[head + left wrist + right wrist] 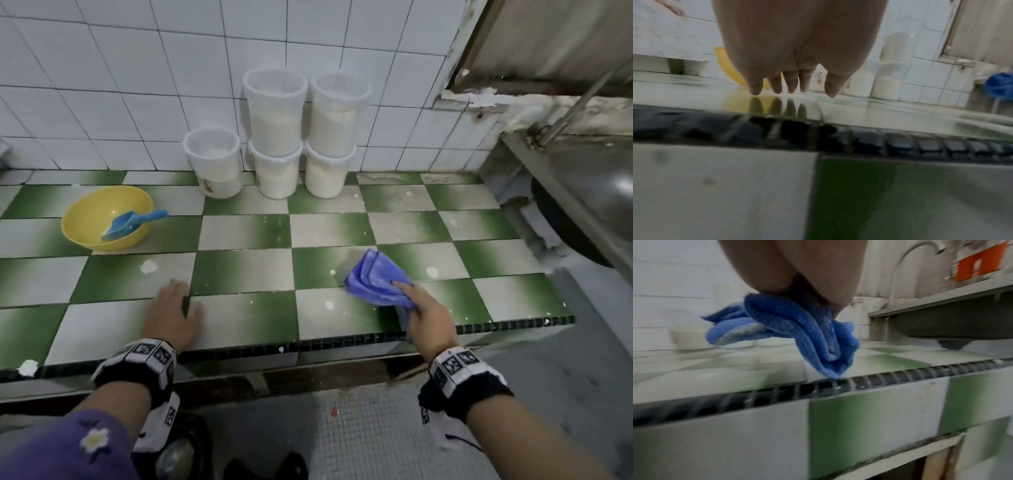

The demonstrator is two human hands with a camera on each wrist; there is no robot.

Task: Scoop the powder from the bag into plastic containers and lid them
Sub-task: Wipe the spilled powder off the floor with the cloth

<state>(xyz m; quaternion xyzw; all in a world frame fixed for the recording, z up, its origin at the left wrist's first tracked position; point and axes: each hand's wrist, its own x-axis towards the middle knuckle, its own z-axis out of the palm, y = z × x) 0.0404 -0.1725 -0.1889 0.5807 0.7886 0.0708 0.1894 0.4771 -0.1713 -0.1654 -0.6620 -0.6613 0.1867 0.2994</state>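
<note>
Several lidded plastic containers (275, 113) holding pale powder are stacked against the white tiled wall; one more (214, 166) stands alone to their left. A blue scoop (132, 224) lies in a yellow bowl (85, 226) at the left of the checkered counter. My left hand (173, 308) rests flat on the counter near its front edge, fingers straight (791, 87). My right hand (419, 305) grips a folded blue cloth (376, 279), whose corner hangs down to the counter's edge (830, 369). No bag is in view.
White powder spots (148, 266) dot the green and white tiled counter (246, 233). A steel sink (582, 192) and its tap (910, 259) stand at the right. A dark ribbed strip (342, 337) runs along the counter's front edge, with the floor below.
</note>
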